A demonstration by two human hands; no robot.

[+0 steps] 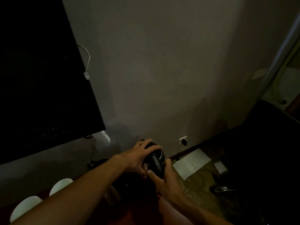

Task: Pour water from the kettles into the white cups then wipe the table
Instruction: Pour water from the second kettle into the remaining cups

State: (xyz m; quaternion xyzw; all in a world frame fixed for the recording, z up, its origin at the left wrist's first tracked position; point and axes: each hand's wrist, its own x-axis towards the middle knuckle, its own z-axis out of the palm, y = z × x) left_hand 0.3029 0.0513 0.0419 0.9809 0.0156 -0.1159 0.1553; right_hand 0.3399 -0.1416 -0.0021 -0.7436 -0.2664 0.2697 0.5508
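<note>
Person is holding the black kettle with a chrome band in front of the grey wall, both hands on it. It looks lifted off the dark reddish desk, though the area underneath is too dark to be sure.

Right hand is wrapping the kettle's black handle, fingers curled round it. That's the load-bearing grip.

Left hand is clamping over the top, fingers curled across the lid. It's probably steadying the body and keeping the lid seated for the tilt. Can't tell whether the lid is latched.

The two white cups are sitting side by side on the desk at lower left, well apart from the kettle and partly hidden behind the left forearm. Spout isn't visible, no water is showing, and the kettle isn't over either cup, so I'm reading this as positioning, not pouring.

Next move is calling for a swing left and down to the nearer cup.

Risks:
- The light is dim, so rims are hard to judge.
- The left forearm is crossing right above the cups.

A dark rounded shape is sitting below the kettle. It could be a base or a second kettle; can't tell. No cloth in view.
</note>
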